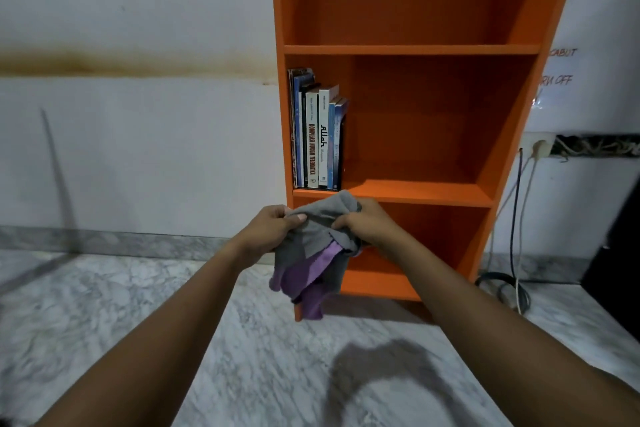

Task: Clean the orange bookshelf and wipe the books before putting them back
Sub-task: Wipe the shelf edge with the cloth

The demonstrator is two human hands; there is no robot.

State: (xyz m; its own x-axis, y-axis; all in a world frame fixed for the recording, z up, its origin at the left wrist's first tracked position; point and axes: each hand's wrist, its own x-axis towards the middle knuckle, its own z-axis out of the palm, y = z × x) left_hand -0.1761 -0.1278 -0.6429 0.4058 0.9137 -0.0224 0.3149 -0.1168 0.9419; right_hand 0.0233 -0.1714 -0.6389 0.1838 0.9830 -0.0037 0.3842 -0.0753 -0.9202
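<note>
An orange bookshelf stands against the white wall. Several books stand upright at the left end of its middle shelf; the top shelf shows bare. In front of the shelf's lower part I hold a grey and purple cloth with both hands. My left hand pinches its left top edge and my right hand grips its right top edge. The cloth hangs down bunched, covering part of the lowest shelf.
Marble floor spreads below and to the left. At the right, cables run down from a wall socket to a coil on the floor. A dark object stands at the far right edge.
</note>
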